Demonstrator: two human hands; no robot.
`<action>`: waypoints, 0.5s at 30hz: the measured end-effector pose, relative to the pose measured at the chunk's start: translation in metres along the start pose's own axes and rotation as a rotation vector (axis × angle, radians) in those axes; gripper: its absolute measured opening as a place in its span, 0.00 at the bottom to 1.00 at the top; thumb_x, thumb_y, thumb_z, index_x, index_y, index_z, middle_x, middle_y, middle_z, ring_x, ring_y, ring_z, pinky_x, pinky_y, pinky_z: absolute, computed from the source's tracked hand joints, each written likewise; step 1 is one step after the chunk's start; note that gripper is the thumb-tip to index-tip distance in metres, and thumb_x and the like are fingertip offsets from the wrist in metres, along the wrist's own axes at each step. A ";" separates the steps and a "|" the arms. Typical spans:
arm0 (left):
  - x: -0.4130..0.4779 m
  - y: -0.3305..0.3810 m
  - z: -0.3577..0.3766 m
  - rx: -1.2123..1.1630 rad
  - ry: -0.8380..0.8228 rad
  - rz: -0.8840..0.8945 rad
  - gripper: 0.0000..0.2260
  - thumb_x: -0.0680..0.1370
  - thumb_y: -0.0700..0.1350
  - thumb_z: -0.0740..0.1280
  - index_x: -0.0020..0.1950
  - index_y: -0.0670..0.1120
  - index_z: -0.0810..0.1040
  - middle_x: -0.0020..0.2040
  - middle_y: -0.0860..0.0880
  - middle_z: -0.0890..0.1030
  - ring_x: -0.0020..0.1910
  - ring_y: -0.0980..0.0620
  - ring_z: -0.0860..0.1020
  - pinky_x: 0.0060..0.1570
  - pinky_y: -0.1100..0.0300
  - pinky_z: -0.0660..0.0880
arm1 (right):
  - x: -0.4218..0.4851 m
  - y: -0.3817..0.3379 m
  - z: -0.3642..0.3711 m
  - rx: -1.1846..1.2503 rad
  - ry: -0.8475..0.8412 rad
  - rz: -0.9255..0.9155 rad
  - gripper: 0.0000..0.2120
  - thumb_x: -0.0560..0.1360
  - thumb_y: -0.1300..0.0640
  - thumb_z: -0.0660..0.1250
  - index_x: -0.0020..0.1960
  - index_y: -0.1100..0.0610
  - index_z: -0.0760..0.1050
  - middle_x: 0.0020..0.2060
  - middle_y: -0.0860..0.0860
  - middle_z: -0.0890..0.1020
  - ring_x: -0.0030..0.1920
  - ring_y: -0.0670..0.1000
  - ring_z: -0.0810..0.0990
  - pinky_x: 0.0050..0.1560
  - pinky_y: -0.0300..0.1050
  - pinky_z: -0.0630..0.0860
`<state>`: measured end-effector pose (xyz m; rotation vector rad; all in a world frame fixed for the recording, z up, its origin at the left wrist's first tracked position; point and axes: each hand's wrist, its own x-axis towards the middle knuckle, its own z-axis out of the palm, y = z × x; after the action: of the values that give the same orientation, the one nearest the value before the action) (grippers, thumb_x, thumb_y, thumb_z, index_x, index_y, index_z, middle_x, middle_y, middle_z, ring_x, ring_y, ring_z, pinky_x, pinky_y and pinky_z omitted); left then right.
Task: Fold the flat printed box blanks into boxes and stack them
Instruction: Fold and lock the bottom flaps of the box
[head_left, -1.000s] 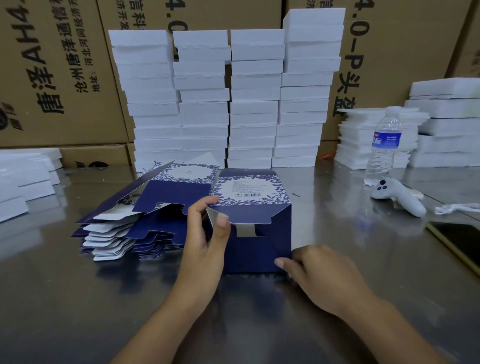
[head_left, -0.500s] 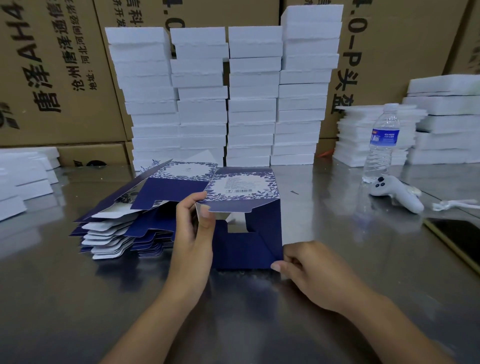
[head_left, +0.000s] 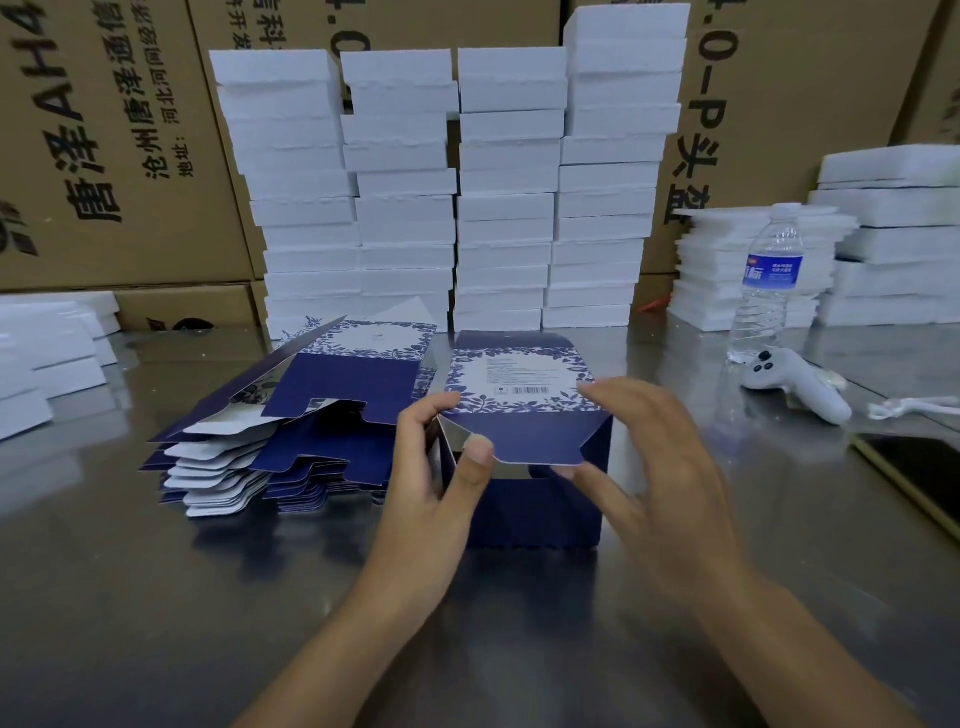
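Stainless-steel tabletop (head_left: 156, 597) in a packing room, backed by brown shipping cartons (head_left: 104, 156) printed with black characters. Four columns of plain white boxes (head_left: 509, 208) stand against the cartons, the rightmost column the tallest.

At centre, one dark blue box (head_left: 540, 509) with a white floral top panel and a barcode stands on the tabletop, partly folded. Its front flap is angled down over an opening that shows a pale inner lining. The left hand (head_left: 436, 499) pinches the box's left front corner, thumb on the flap and fingers (head_left: 441, 405) curled at the top edge. The right hand (head_left: 660, 483) spans the right corner, fingers spread on the printed panel and thumb touching the flap's lower edge.

Just beside the box, on the left, lies a splayed pile of flat blanks (head_left: 291, 447), blue faces and white backs showing, too many to count.

To the right stand one clear water bottle (head_left: 769, 291) with a blue label, one white controller (head_left: 800, 387) and a dark phone (head_left: 914, 478) at the frame's edge. Lower white stacks (head_left: 893, 249) sit behind the bottle, and more (head_left: 47, 358) are on the far left.
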<state>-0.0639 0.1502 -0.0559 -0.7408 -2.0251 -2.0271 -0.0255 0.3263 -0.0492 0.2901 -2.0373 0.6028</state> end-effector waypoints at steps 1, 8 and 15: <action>-0.001 0.000 -0.001 0.012 -0.023 -0.003 0.33 0.56 0.81 0.60 0.58 0.70 0.67 0.59 0.65 0.73 0.60 0.67 0.72 0.52 0.75 0.68 | 0.001 0.000 0.000 -0.005 0.025 -0.014 0.20 0.70 0.49 0.66 0.60 0.55 0.76 0.55 0.45 0.76 0.57 0.45 0.73 0.59 0.38 0.69; -0.002 0.001 -0.002 0.016 -0.210 0.042 0.31 0.69 0.67 0.65 0.71 0.65 0.60 0.70 0.70 0.62 0.72 0.69 0.56 0.61 0.78 0.62 | 0.007 0.002 -0.003 0.180 0.174 0.153 0.07 0.71 0.46 0.65 0.44 0.48 0.77 0.42 0.47 0.79 0.47 0.51 0.77 0.49 0.32 0.69; 0.001 -0.009 0.006 0.130 0.185 0.097 0.19 0.68 0.40 0.76 0.51 0.56 0.74 0.47 0.60 0.81 0.49 0.67 0.78 0.40 0.75 0.73 | 0.007 -0.004 -0.004 0.203 0.209 0.122 0.05 0.72 0.45 0.64 0.42 0.45 0.76 0.38 0.49 0.79 0.44 0.52 0.76 0.47 0.32 0.67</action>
<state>-0.0679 0.1565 -0.0639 -0.5909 -1.9546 -1.8190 -0.0246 0.3255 -0.0406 0.2134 -1.8041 0.8812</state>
